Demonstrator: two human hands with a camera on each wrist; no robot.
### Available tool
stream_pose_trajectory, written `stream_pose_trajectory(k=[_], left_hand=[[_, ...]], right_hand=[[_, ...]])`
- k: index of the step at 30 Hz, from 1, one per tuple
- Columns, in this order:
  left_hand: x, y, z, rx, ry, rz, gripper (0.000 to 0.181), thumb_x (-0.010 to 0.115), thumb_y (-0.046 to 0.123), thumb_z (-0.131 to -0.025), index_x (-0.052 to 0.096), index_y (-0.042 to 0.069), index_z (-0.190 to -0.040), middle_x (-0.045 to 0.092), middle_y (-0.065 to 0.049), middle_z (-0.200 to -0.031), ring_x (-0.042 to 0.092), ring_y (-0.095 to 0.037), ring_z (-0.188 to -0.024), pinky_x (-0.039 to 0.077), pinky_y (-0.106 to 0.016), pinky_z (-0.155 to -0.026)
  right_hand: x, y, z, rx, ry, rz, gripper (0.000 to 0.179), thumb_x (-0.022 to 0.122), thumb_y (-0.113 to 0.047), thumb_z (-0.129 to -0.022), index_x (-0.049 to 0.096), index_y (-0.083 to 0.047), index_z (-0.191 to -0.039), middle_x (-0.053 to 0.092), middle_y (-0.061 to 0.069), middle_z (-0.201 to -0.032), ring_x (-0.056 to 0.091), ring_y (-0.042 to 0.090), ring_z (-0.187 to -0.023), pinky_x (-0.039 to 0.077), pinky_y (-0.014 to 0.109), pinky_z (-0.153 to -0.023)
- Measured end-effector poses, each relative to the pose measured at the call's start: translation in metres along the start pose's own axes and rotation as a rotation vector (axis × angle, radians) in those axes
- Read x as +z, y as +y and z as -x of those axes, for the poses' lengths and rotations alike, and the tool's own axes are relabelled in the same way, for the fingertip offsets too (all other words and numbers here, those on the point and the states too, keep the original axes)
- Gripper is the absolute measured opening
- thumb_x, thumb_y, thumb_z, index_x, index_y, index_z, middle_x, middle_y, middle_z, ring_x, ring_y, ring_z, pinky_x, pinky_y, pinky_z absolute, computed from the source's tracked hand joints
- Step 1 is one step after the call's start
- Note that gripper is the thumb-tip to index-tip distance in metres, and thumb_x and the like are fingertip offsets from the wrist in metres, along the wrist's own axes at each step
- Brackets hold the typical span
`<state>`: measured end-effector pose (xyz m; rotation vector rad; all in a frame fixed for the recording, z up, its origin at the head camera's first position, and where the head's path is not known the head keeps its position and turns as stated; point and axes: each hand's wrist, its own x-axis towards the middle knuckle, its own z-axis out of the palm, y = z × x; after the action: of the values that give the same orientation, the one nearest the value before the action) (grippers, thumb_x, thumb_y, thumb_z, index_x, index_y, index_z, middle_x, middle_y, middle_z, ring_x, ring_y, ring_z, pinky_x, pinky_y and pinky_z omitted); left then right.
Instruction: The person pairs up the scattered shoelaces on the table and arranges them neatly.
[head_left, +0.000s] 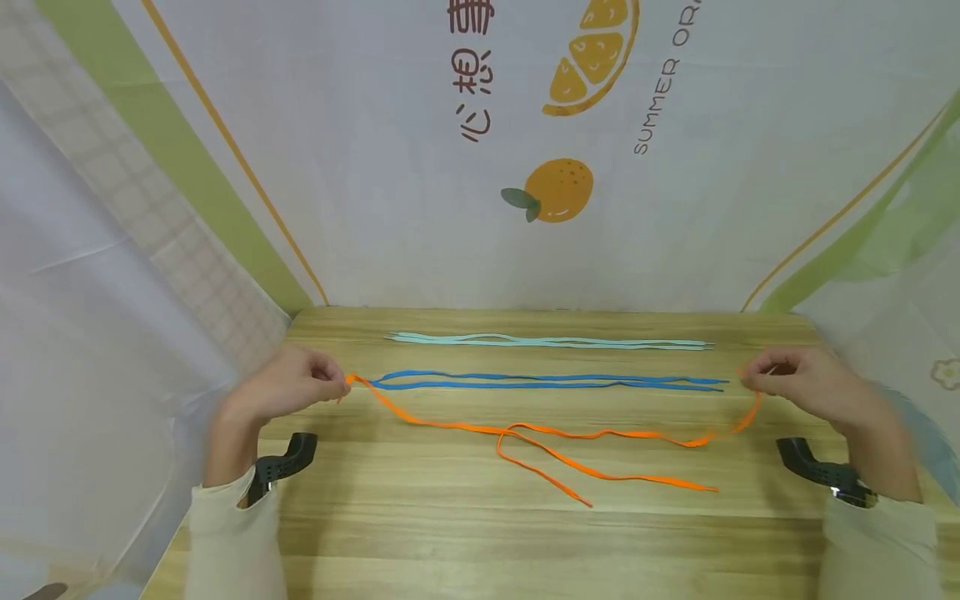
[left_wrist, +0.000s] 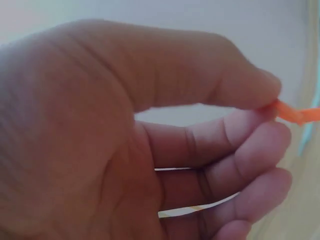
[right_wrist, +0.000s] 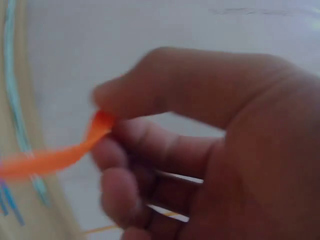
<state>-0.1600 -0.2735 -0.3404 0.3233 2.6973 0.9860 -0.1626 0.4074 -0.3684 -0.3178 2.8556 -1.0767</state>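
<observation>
Between thumb and index fingertip, my left hand (head_left: 288, 385) pinches an orange shoelace (head_left: 405, 414) near one end, just left of the blue laces. My right hand (head_left: 813, 387) pinches an orange lace too, seen as a blurred strip (right_wrist: 55, 161) in the right wrist view. From both hands the orange runs down to the table's middle, where strands cross and one bends back in a loop (head_left: 501, 446). Two loose tips lie toward the front right. Whether this is one lace or two I cannot tell.
Behind the orange, blue shoelaces (head_left: 540, 382) lie side by side across the wooden table (head_left: 450, 550). Farther back is a row of pale mint laces (head_left: 555, 342). A white printed cloth (head_left: 420, 233) hangs along the back and sides.
</observation>
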Motion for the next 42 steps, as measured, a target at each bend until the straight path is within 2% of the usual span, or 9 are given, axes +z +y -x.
stream_pose_trajectory(k=[4, 9, 13, 18, 23, 29, 33, 36, 42], left_hand=[[0.006, -0.011, -0.009, -0.026, -0.053, -0.016, 0.010, 0.072, 0.015, -0.095, 0.077, 0.007, -0.091, 0.067, 0.001, -0.089, 0.058, -0.019, -0.086, 0.048, -0.038, -0.077], [0.011, -0.021, -0.016, -0.058, -0.068, -0.052, 0.013, 0.067, 0.012, -0.085, 0.079, 0.007, -0.087, 0.065, 0.004, -0.082, 0.056, -0.017, -0.082, 0.046, -0.036, -0.074], [0.013, -0.027, -0.018, -0.106, -0.070, -0.066, 0.009, 0.065, 0.011, -0.079, 0.069, 0.011, -0.071, 0.051, 0.008, -0.068, 0.045, -0.014, -0.069, 0.039, -0.033, -0.065], [0.013, -0.045, -0.024, -0.148, -0.093, -0.068, 0.023, 0.061, 0.008, -0.073, 0.048, 0.020, -0.058, 0.037, 0.007, -0.057, 0.029, -0.012, -0.058, 0.027, -0.031, -0.057], [0.014, -0.069, -0.033, -0.141, -0.146, -0.082, 0.021, 0.065, 0.012, -0.072, 0.055, 0.021, -0.055, 0.044, 0.009, -0.057, 0.035, -0.011, -0.057, 0.028, -0.030, -0.056], [0.017, -0.086, -0.042, -0.174, -0.190, -0.101, 0.027, 0.064, 0.014, -0.073, 0.049, 0.024, -0.052, 0.039, 0.010, -0.055, 0.029, -0.011, -0.055, 0.022, -0.032, -0.054], [0.019, -0.077, -0.038, -0.168, -0.162, -0.099, 0.026, 0.064, 0.012, -0.071, 0.049, 0.022, -0.052, 0.040, 0.008, -0.055, 0.031, -0.012, -0.056, 0.025, -0.031, -0.057], [0.020, -0.063, -0.032, -0.185, -0.148, -0.096, 0.026, 0.067, 0.010, -0.071, 0.050, 0.019, -0.053, 0.040, 0.008, -0.055, 0.034, -0.012, -0.057, 0.027, -0.030, -0.059], [0.019, -0.051, -0.023, -0.184, -0.122, -0.129, 0.023, 0.067, 0.008, -0.072, 0.054, 0.017, -0.055, 0.041, 0.008, -0.055, 0.029, -0.011, -0.057, 0.024, -0.030, -0.058]], right_hand=[[0.013, 0.011, -0.010, 0.010, -0.121, 0.080, 0.012, 0.072, -0.014, -0.106, 0.080, -0.006, -0.107, 0.071, 0.000, -0.103, 0.057, 0.009, -0.089, 0.049, 0.028, -0.076], [0.024, 0.025, -0.016, 0.077, -0.231, 0.038, 0.014, 0.070, -0.012, -0.104, 0.078, -0.001, -0.101, 0.069, 0.003, -0.093, 0.057, 0.015, -0.088, 0.049, 0.031, -0.075], [0.027, 0.035, -0.017, 0.146, -0.276, 0.035, 0.017, 0.072, -0.016, -0.102, 0.078, 0.000, -0.098, 0.066, 0.003, -0.086, 0.058, 0.017, -0.083, 0.051, 0.031, -0.072], [0.025, 0.044, -0.016, 0.180, -0.290, 0.011, 0.019, 0.074, -0.015, -0.101, 0.077, 0.004, -0.100, 0.065, 0.003, -0.086, 0.058, 0.016, -0.079, 0.051, 0.030, -0.069], [0.023, 0.047, -0.017, 0.190, -0.271, 0.037, 0.021, 0.076, -0.015, -0.098, 0.078, 0.005, -0.103, 0.070, 0.005, -0.094, 0.060, 0.017, -0.085, 0.053, 0.032, -0.072], [0.017, 0.039, -0.016, 0.145, -0.218, 0.199, 0.023, 0.080, -0.021, -0.097, 0.079, -0.001, -0.105, 0.074, 0.005, -0.103, 0.063, 0.020, -0.094, 0.053, 0.040, -0.080], [0.014, 0.025, -0.013, 0.119, -0.208, 0.219, 0.025, 0.080, -0.022, -0.099, 0.078, 0.000, -0.111, 0.076, 0.007, -0.108, 0.065, 0.022, -0.096, 0.055, 0.042, -0.080], [0.018, 0.012, -0.008, 0.089, -0.211, 0.200, 0.022, 0.078, -0.018, -0.100, 0.078, -0.001, -0.113, 0.075, 0.005, -0.108, 0.065, 0.021, -0.095, 0.055, 0.038, -0.078], [0.043, -0.002, 0.006, -0.057, -0.292, 0.091, 0.010, 0.072, -0.004, -0.099, 0.079, -0.007, -0.105, 0.072, -0.002, -0.096, 0.061, 0.011, -0.081, 0.052, 0.030, -0.068]])
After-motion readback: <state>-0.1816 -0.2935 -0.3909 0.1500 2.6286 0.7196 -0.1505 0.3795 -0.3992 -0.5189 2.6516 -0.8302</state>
